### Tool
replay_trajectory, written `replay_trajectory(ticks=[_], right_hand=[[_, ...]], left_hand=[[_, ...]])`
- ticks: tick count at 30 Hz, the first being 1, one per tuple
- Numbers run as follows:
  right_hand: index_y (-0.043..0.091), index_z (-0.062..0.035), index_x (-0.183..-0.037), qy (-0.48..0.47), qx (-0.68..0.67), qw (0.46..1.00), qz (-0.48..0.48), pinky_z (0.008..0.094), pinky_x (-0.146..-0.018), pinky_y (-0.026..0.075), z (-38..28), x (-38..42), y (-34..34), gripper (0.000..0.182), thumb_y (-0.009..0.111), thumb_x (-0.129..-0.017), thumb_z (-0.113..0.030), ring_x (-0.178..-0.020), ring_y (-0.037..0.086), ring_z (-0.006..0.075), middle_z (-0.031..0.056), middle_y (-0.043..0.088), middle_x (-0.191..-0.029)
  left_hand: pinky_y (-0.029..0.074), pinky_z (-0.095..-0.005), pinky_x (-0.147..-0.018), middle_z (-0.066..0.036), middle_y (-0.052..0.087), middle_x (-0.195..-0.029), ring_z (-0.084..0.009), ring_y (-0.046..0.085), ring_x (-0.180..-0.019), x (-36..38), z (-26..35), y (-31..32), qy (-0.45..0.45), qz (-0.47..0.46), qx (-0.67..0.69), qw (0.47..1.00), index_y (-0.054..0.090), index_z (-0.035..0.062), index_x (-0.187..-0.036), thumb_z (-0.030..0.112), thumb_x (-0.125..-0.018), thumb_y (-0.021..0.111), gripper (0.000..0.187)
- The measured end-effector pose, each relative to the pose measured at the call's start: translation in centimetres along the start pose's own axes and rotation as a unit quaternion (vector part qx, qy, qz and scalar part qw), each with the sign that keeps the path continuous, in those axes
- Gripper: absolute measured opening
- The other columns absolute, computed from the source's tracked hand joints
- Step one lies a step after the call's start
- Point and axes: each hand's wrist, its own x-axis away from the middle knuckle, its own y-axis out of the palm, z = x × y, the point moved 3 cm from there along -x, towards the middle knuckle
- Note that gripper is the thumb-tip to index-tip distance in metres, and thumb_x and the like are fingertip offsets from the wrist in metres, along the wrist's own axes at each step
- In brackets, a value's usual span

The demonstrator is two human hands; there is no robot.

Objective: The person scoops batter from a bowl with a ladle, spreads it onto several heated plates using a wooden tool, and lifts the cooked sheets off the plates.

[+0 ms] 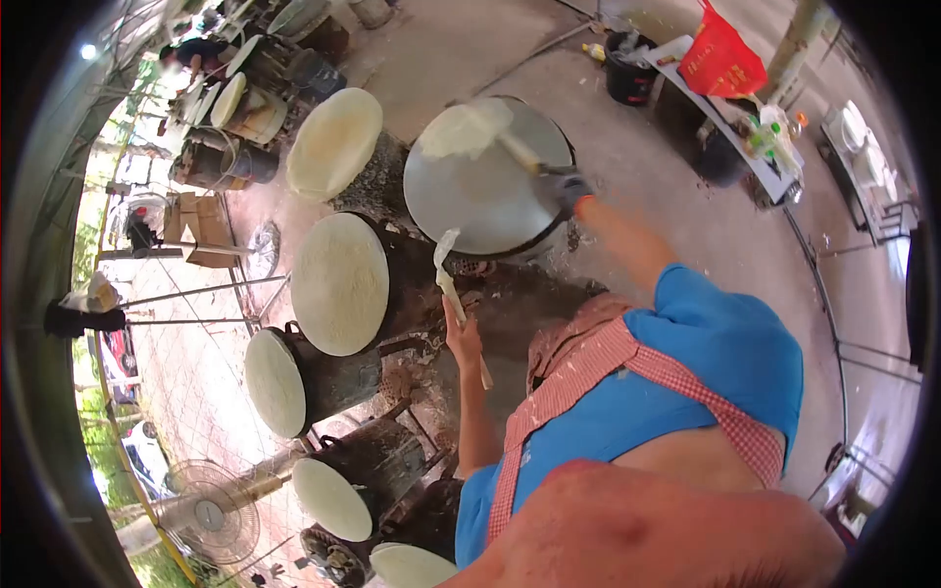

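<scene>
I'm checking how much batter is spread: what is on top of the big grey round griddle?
A pale patch of batter covers the upper left part of the griddle. A stick tool held by the gloved right hand lies across it. The rest is bare grey. Beneath the batter is hidden.

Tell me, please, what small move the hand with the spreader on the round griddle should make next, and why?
Probably the right hand should sweep the spreader further round the griddle. The batter covers only a patch at its far edge, and most of the plate looks bare. The left hand holds a stick off to the side, out of the way.
</scene>
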Motion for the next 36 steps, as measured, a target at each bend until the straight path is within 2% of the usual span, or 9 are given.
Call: replay_trajectory(ticks=[10,11,17,20,24,26,28,30,36], right_hand=[[0.059,-0.0161,-0.094,0.243,-0.587,0.770,-0.061,0.0241,-0.065,0.045,5.9,-2.2,2.9,0.019,0.057,-0.076,-0.022,-0.072,0.055,0.0064,0.0003,0.060,-0.087],[0.057,-0.0139,-0.096,-0.009,-0.415,0.895,-0.162,0.0263,-0.062,0.045,7.6,-5.6,9.5,0.018,0.055,-0.078,-0.019,-0.074,0.054,0.0083,0.0013,0.059,-0.089],[0.056,-0.0129,-0.083,-0.035,-0.550,0.829,-0.097,0.0216,-0.045,0.036,5.2,-2.0,-0.6,0.015,0.060,-0.075,-0.025,-0.053,0.046,0.0080,-0.0036,0.052,-0.068],[0.059,-0.0120,-0.080,0.281,-0.501,0.811,-0.111,0.0193,-0.048,0.035,9.0,-4.3,-2.8,0.011,0.058,-0.078,-0.023,-0.056,0.046,0.0062,-0.0051,0.052,-0.070],[0.062,-0.0107,-0.075,0.149,-0.540,0.806,-0.191,0.0262,-0.057,0.044,5.6,-3.6,-0.7,0.012,0.061,-0.076,-0.022,-0.063,0.051,0.0085,-0.0050,0.055,-0.069],[0.062,-0.0112,-0.074,-0.366,-0.330,0.868,0.068,0.0307,-0.062,0.045,8.4,-3.9,-0.7,0.014,0.065,-0.072,-0.024,-0.066,0.053,0.0099,-0.0038,0.057,-0.068],[0.063,-0.0121,-0.076,-0.299,-0.355,0.884,0.055,0.0303,-0.054,0.045,13.4,-11.0,2.9,0.016,0.066,-0.071,-0.027,-0.059,0.054,0.0116,-0.0006,0.058,-0.068],[0.060,-0.0118,-0.090,0.209,-0.517,0.791,-0.253,0.0280,-0.045,0.042,16.0,-15.2,2.8,0.030,0.066,-0.069,-0.032,-0.052,0.052,0.0138,0.0039,0.058,-0.067],[0.063,-0.0117,-0.083,0.143,-0.461,0.807,-0.341,0.0225,-0.035,0.033,7.0,-6.3,-3.3,0.023,0.067,-0.071,-0.031,-0.037,0.041,0.0086,-0.0017,0.050,-0.051]], left_hand=[[0.037,-0.0224,-0.047,-0.010,0.055,-0.099,-0.0107,0.049,-0.051,0.9,-0.8,-1.1,-0.033,-0.029,-0.054,0.998,0.025,0.0182,-0.132,0.002,-0.075,0.047,0.063],[0.037,-0.0223,-0.045,-0.010,0.056,-0.095,-0.0110,0.049,-0.049,1.4,0.5,-1.2,-0.087,-0.033,-0.026,0.995,0.026,0.0180,-0.132,0.001,-0.075,0.047,0.063],[0.031,-0.0233,-0.032,-0.005,0.050,-0.067,-0.0097,0.038,-0.036,4.5,2.4,-1.4,-0.177,0.001,0.117,0.977,0.022,0.0194,-0.133,0.000,-0.075,0.047,0.066],[0.028,-0.0226,-0.029,-0.002,0.042,-0.057,-0.0087,0.034,-0.034,5.6,2.5,0.1,-0.234,0.029,0.185,0.954,0.019,0.0187,-0.133,0.001,-0.076,0.046,0.066],[0.027,-0.0222,-0.029,-0.001,0.036,-0.053,-0.0085,0.033,-0.035,7.8,1.7,1.5,-0.318,0.037,0.243,0.916,0.019,0.0179,-0.131,0.002,-0.078,0.046,0.062],[0.026,-0.0226,-0.030,-0.001,0.035,-0.053,-0.0087,0.032,-0.035,9.5,2.8,2.0,-0.330,0.058,0.244,0.910,0.019,0.0188,-0.131,0.002,-0.078,0.046,0.062],[0.026,-0.0230,-0.030,-0.001,0.035,-0.053,-0.0089,0.032,-0.036,10.9,2.7,1.7,-0.337,0.083,0.236,0.908,0.019,0.0197,-0.131,0.002,-0.079,0.046,0.062],[0.026,-0.0225,-0.031,-0.001,0.035,-0.054,-0.0089,0.032,-0.037,12.5,1.2,2.0,-0.338,0.078,0.230,0.909,0.018,0.0210,-0.131,0.001,-0.079,0.047,0.062],[0.026,-0.0213,-0.034,-0.001,0.035,-0.056,-0.0082,0.032,-0.040,13.7,-0.4,3.2,-0.412,0.113,0.267,0.864,0.018,0.0185,-0.129,-0.002,-0.078,0.047,0.062]])
